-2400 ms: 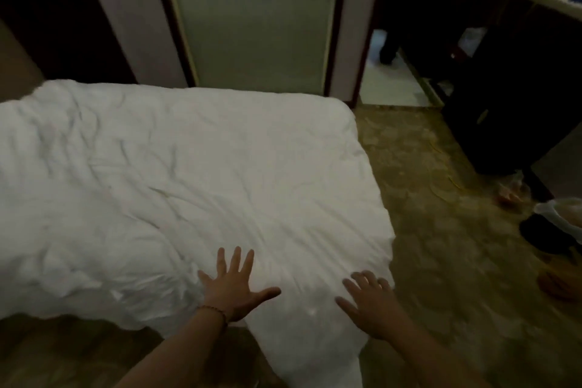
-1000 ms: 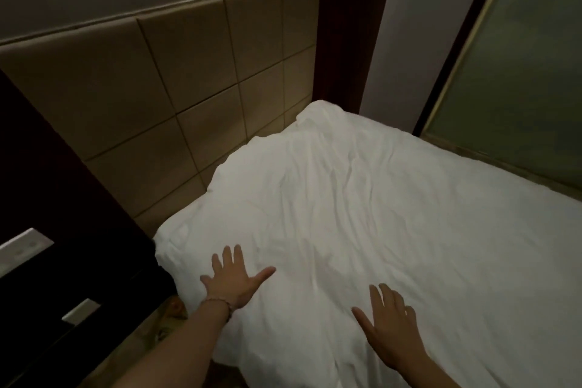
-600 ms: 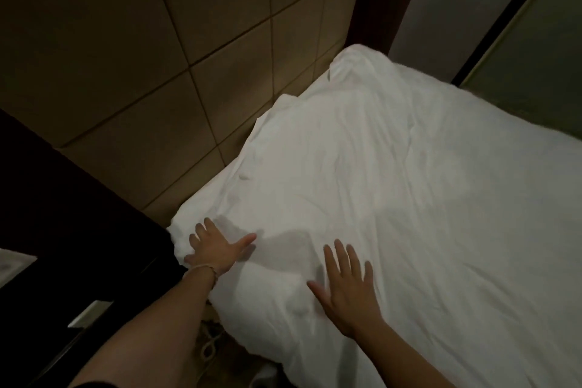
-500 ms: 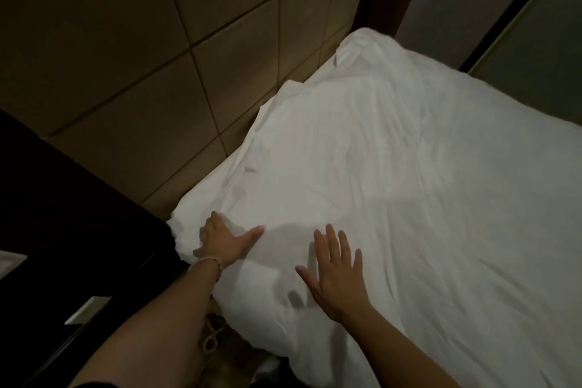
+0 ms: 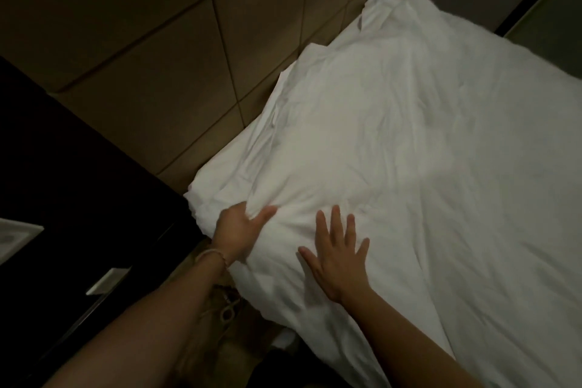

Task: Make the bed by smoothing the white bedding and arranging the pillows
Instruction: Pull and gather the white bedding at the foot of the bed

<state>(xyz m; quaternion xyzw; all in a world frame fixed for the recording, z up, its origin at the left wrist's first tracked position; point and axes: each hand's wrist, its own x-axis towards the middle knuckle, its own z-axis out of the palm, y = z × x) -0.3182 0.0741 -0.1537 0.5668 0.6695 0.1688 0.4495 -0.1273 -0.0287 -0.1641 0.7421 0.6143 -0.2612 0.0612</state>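
Note:
The white bedding (image 5: 409, 151) covers the bed from the near left corner to the far right, creased and rumpled. My left hand (image 5: 241, 230) is at the bed's near left corner, its fingers curled into a fold of the bedding and its thumb lying over the fold. My right hand (image 5: 338, 255) rests flat on the bedding just to the right, fingers straight and spread. A raised lump of bedding sits at the far corner (image 5: 387, 6). No pillow shows apart from the bedding.
A tan padded headboard (image 5: 163, 50) in square panels runs along the bed's left edge. A dark bedside cabinet (image 5: 72, 186) stands at the left, close to the corner. A narrow strip of floor (image 5: 226, 315) lies between cabinet and bed.
I have turned from the foot of the bed to its head corner. Over the last half second my left hand's fingers curled into the bedding, and my right hand slid a little left, staying flat.

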